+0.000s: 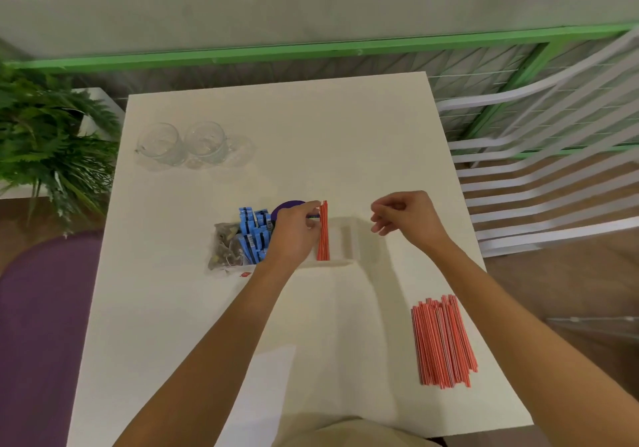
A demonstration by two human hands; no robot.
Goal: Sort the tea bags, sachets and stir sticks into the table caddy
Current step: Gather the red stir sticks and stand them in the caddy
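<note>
A clear table caddy (347, 239) stands mid-table. Its left part holds grey-brown tea bags (226, 244), beside them blue sachets (254, 234). A small bundle of red stir sticks (323, 232) stands upright in the caddy. My left hand (294, 232) touches that bundle with its fingertips near the top. My right hand (406, 216) hovers just right of the caddy, fingers loosely curled and holding nothing. A pile of red stir sticks (443, 341) lies flat at the table's near right.
Two clear glass mugs (183, 145) stand at the far left of the white table (311, 135). A purple round thing (287, 208) shows behind the caddy. A fern (45, 142) is at left, a white slatted chair (553, 177) at right.
</note>
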